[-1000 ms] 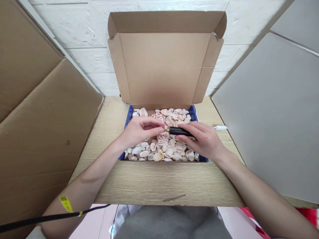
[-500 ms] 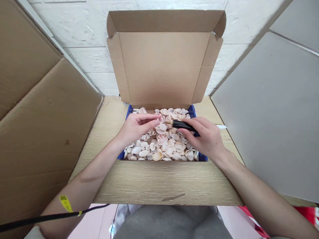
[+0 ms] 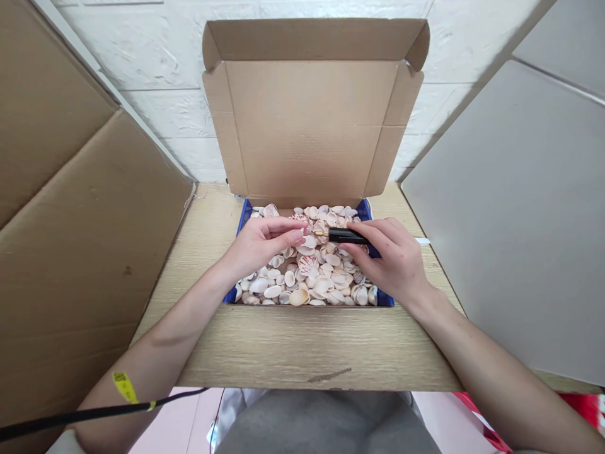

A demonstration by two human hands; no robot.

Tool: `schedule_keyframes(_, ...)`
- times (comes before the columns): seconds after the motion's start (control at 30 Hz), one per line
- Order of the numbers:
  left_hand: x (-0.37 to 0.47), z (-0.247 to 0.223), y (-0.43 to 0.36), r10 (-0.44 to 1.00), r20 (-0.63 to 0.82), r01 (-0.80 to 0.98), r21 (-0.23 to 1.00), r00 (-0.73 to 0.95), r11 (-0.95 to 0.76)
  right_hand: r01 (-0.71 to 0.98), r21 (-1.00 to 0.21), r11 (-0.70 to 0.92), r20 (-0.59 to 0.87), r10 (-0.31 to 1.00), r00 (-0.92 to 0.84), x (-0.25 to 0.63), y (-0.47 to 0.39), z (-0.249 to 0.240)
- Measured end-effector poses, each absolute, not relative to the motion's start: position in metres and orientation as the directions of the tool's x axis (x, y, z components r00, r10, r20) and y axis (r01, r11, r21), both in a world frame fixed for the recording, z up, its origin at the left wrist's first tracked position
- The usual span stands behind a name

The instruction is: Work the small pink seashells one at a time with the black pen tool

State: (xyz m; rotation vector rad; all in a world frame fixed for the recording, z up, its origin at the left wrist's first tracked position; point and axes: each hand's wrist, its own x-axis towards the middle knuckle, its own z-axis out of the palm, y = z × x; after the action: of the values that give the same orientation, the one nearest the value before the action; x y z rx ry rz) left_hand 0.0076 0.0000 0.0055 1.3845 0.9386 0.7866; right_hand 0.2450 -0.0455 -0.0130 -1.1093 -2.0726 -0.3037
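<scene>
My right hand (image 3: 394, 255) is closed round the black body of a mini drill (image 3: 347, 236). Its thin brass-coloured tip points left, towards my other hand. The fingers and thumb of my left hand (image 3: 265, 243) are brought together in a pinch just left of that tip. Something small and pale seems to be between them, but it is too small to make out. Both hands are over an open cardboard box (image 3: 243, 211) with blue sides. Many white, cream and pinkish seashells (image 3: 324, 284) fill it, among them a red-streaked scallop shell (image 3: 308, 265).
The box's brown lid (image 3: 309, 126) stands up against the white brick wall (image 3: 161, 107). A cardboard panel (image 3: 94, 221) rises on the left, a grey panel (image 3: 515, 208) on the right. A black cable (image 3: 94, 413) with a yellow tag crosses the lower left.
Almost nothing differs. The drill and my right hand have shifted very slightly to the right, and my left fingers have moved a touch lower.
</scene>
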Motion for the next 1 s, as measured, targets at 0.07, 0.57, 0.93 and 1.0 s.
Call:
schedule_keyframes(0.07,0.0073,0.0056,0.0001,0.885,-0.089,0.058,0.996,0.458,0.071,0.799,-0.119,0.590,0.728,0.599,-0.333,0.2459,-0.0449,-0.0127)
schedule_keyframes(0.57,0.0067,0.0033,0.0011,0.872,-0.116,0.137,0.989,0.477,0.056,0.805,-0.057,0.591,0.781,0.528,-0.332,0.2453,-0.0443,-0.0113)
schedule_keyframes(0.93,0.0057,0.0009,0.0017,0.834,-0.174,0.163,0.981,0.524,0.102,0.796,-0.026,0.604,0.801,0.489,-0.345,0.2468,-0.0440,-0.0111)
schedule_keyframes(1.0,0.0060,0.0007,0.0012,0.828,-0.173,0.154,0.982,0.533,0.106,0.800,-0.027,0.600,0.800,0.492,-0.342,0.2472,-0.0437,-0.0116)
